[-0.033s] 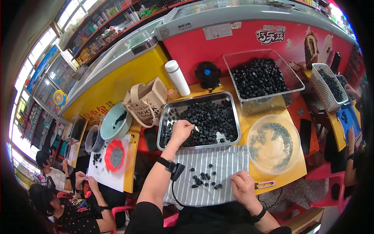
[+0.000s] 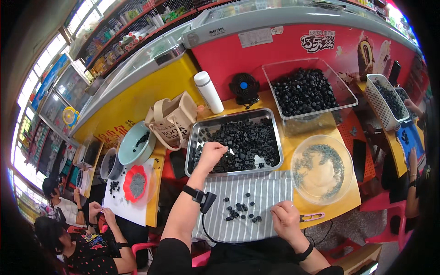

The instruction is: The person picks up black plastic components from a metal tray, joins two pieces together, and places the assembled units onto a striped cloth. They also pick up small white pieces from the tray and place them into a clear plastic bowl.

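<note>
My left hand (image 2: 211,155) reaches over the near left part of a steel tray (image 2: 234,172) heaped with small round black parts (image 2: 247,137). Its thumb and fingertips are pinched together; whatever they hold is too small to make out. On a grey striped cloth (image 2: 270,188) in front of the tray lie several loose black parts (image 2: 238,211). My right hand (image 2: 288,221) rests at the cloth's right edge, fingers curled closed, their contents hidden. Beside it lies a pink-handled cutter-like tool (image 2: 314,217). A black strap with a small device sits on my left wrist.
A clear bin (image 2: 286,117) of black parts stands back right, before it a round clear tub (image 2: 347,185) of small dark pieces. Behind the tray are a fan (image 2: 244,87), white bottle (image 2: 210,94) and canvas bag (image 2: 167,120). People sit at tables on both sides.
My left hand has shifted very slightly to the left and down over the tray, still pinched. My right hand and the loose parts stay put.
</note>
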Demonstrator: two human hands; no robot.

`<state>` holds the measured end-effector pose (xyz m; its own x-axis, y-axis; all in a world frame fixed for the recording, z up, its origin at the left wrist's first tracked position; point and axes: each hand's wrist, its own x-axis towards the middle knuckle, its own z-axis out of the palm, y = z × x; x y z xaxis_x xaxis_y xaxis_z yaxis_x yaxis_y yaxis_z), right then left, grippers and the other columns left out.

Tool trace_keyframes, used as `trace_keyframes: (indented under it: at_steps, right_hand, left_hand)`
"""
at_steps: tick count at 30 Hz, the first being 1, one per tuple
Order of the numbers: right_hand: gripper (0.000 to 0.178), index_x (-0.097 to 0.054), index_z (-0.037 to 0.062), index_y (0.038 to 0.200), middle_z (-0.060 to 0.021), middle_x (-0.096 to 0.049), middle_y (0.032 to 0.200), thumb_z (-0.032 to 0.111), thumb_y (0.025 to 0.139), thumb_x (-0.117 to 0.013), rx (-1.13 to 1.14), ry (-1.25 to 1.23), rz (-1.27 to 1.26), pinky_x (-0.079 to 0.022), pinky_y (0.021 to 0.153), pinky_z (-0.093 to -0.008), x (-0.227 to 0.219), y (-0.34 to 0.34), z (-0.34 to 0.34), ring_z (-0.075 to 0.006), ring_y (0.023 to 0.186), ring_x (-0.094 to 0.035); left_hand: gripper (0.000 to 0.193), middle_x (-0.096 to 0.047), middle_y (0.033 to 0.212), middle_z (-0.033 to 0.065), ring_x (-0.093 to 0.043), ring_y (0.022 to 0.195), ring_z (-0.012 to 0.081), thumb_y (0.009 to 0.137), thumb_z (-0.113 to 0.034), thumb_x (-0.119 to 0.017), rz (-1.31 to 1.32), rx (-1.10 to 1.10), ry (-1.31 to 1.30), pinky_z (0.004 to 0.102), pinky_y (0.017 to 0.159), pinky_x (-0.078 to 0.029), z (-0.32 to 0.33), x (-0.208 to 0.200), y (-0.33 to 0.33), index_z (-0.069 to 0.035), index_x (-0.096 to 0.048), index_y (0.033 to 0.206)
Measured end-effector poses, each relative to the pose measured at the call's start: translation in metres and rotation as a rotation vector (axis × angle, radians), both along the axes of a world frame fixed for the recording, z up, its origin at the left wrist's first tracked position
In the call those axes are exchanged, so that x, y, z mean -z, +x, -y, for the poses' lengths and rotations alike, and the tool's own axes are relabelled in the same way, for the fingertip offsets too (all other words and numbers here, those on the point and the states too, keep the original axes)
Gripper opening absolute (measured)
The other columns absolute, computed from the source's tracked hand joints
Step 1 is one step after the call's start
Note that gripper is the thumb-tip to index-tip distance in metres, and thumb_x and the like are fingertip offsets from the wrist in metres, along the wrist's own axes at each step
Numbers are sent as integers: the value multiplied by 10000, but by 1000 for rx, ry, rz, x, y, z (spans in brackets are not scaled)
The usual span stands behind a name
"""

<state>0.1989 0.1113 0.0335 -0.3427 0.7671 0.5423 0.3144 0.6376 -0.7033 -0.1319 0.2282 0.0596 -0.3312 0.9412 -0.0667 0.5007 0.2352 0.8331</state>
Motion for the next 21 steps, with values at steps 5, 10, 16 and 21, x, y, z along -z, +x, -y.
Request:
trace_keyframes:
  at_steps: [5,10,16,21]
  right_hand:
    - [150,-629,20,793,-118,-578,777,-75,676,-632,1,13,9,-462,608,-386,-1,1,0,-310,720,-577]
    - [131,-625,16,783,-120,-574,769,-73,688,-626,-6,0,0,-461,606,-387,0,0,0,-312,717,-574]
    - [130,-620,13,783,-123,-578,777,-80,692,-620,-11,-16,6,-461,611,-391,2,3,0,-316,721,-575]
    - [119,-615,9,780,-124,-577,780,-79,701,-618,-16,-24,-7,-464,617,-396,-1,2,-1,-320,725,-575]
  left_hand:
    - [125,-652,819,97,-621,613,184,942,-186,-612,1104,33,38,208,384,-387,24,-30,-15,-64,-614,915]
    - [112,-641,798,90,-620,642,192,932,-147,-615,1224,-64,53,206,381,-360,25,-39,-7,-39,-640,950]
    - [192,-638,660,104,-616,588,220,744,-123,-773,-350,199,-6,325,538,-468,3,-9,6,-18,-727,898]
    - [210,-677,721,149,-642,645,247,718,-92,-755,-539,145,-32,344,643,-505,-4,-2,7,-21,-734,914]
